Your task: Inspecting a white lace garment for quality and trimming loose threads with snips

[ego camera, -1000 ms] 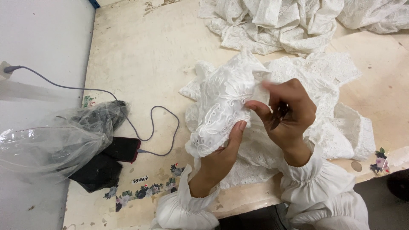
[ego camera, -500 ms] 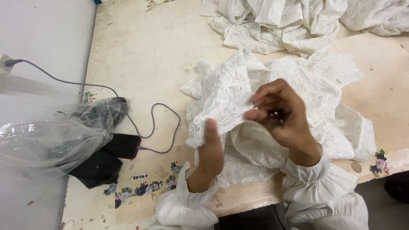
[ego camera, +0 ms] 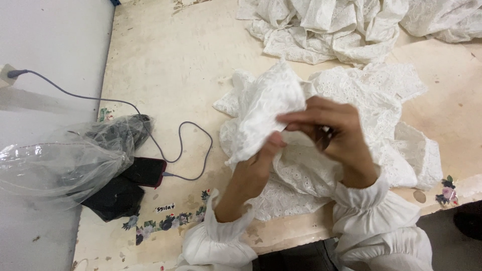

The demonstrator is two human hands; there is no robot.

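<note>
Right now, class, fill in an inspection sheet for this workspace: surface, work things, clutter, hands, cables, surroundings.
Surface: worn, stained cream table.
Work things: white lace piece lifted off the table; more lace fabric spread beneath.
Clutter: heap of white fabric at far edge; clear plastic bag; dark cloth.
Hands: left hand in a grip on the lace piece; right hand pinching it.
Cables: grey cable plugged into phone.
Surroundings: grey floor.
</note>
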